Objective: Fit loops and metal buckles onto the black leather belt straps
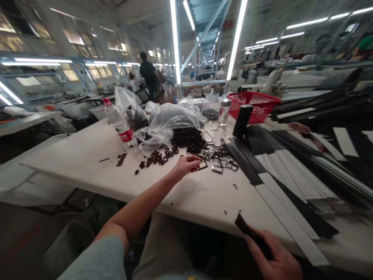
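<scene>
My left hand (189, 164) reaches over the table and pinches a rectangular metal buckle frame (202, 165) between thumb and fingers. Just beyond it lies a loose pile of similar metal buckle frames (217, 169). Near the table's front edge, my right hand (272, 252) is closed around a dark strap (244, 225), whose end sticks out past the fingers toward the upper left. Small dark rings (157, 158) are scattered to the left of my left hand. A heap of black loops (188, 139) lies behind them, partly under clear plastic.
Clear plastic bags (175, 116), a red-capped bottle (121, 126), a glass jar (224, 112), a black cylinder (243, 121) and a red basket (256, 103) stand toward the back. Black and white strips (287, 175) cover the right side. Another person's hand (300, 127) rests among them.
</scene>
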Demonstrator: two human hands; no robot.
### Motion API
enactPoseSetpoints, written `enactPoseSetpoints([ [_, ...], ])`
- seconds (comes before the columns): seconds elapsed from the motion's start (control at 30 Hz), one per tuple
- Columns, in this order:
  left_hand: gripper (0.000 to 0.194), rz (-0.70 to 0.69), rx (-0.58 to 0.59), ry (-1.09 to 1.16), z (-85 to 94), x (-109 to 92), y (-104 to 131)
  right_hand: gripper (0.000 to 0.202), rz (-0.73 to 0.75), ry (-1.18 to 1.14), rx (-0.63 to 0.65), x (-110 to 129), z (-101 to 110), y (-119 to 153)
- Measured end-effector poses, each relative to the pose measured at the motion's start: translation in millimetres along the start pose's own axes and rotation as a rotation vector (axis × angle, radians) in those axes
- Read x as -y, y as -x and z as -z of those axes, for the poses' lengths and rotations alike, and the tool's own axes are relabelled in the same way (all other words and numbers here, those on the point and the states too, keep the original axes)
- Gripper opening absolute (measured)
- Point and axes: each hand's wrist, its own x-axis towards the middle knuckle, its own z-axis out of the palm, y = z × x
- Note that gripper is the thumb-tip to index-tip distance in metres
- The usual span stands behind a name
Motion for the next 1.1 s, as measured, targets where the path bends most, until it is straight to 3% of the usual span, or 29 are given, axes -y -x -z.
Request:
enactPoseSetpoints([
  [0.23,0.036,0.047,0.000,0.235,-4.1,2.5,46.2,0.026,-0.012,-0.016,0.031,14.3,0.9,-6.3],
  [0.53,0.031,0.004,-0.067,0.426,-23.3,5.1,71.0,0.019,-0.011,-0.042,0.069,45.7,-0.3,-29.5],
  [0.7,0.051,0.011,-0.071,0.529,-31.5,3.0,80.5,0.019,-0.017,-0.056,0.075,57.6,-4.6,-38.7],
  [0.77,0.049,0.042,-0.067,0.554,-32.8,2.1,82.9,0.019,-0.027,-0.071,0.077,60.0,-5.6,-41.8],
  [0.93,0.026,0.113,-0.048,0.524,-33.0,3.9,88.0,0.020,-0.247,-0.306,0.222,55.7,-2.4,-50.4],
  [1.1,0.025,0.020,-0.022,0.325,-38.1,7.1,93.8,0.028,-0.491,-0.628,0.358,49.5,8.0,-57.5],
])
